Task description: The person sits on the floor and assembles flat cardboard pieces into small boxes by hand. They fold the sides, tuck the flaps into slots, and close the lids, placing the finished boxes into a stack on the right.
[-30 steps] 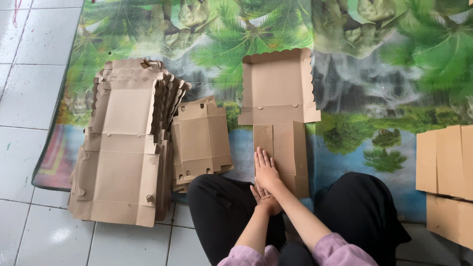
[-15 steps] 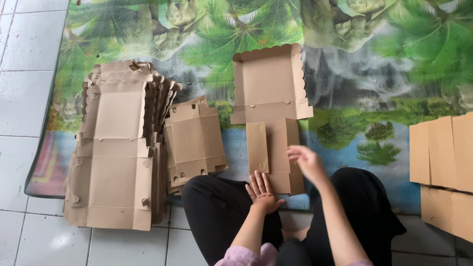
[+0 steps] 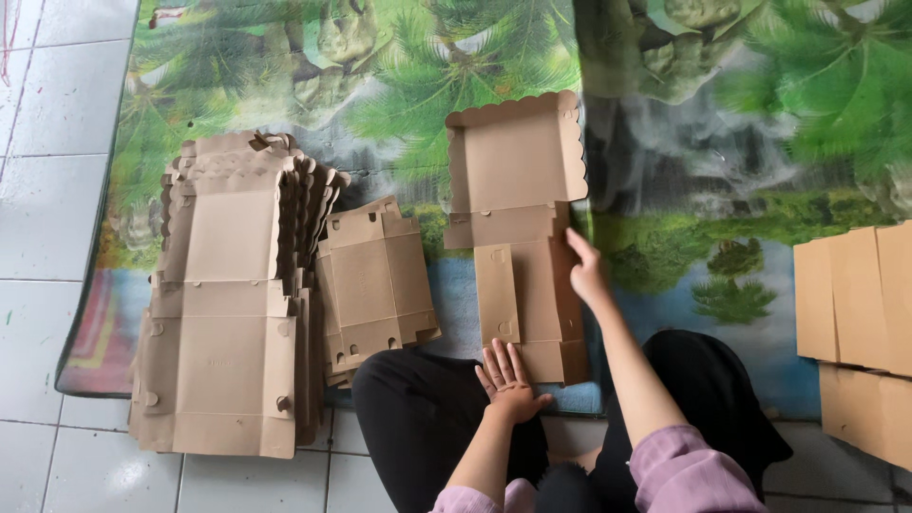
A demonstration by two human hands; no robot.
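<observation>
A flat brown cardboard box blank (image 3: 518,218) with a scalloped far edge lies on the printed mat in front of me. One long side flap is folded inward on its near half. My left hand (image 3: 505,378) rests flat, palm down, at the blank's near edge. At the right side of the blank my right hand (image 3: 586,271) touches the right flap with fingers extended. Neither hand grips anything.
A tall pile of flat box blanks (image 3: 228,304) sits at the left, with a smaller pile (image 3: 373,285) beside it. Folded cardboard boxes (image 3: 860,332) stand at the right edge. The jungle-print mat (image 3: 722,142) covers white floor tiles (image 3: 47,190). My crossed legs in black trousers (image 3: 418,418) are nearest.
My right hand has moved from the middle of the blank, beside my left hand, out to the blank's right edge. My left hand has stayed at the near edge.
</observation>
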